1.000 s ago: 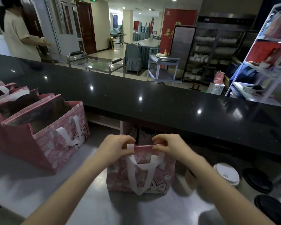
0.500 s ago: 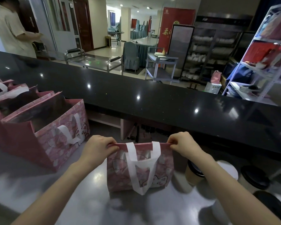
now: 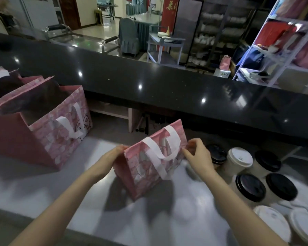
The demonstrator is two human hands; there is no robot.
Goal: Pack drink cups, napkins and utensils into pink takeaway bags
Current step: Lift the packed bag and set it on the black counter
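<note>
On the steel table (image 3: 43,189) the pink bag (image 3: 142,173) sits centre, left of the lidded cups (image 3: 240,160). The left hand (image 3: 110,157) and right hand (image 3: 199,157) each pinch a top corner; best pulled apart evenly, base flat

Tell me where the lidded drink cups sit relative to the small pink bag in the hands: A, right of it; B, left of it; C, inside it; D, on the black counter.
A: the lidded cups stand on the steel worktop to the right of the small pink bag, past the right hand.
</note>
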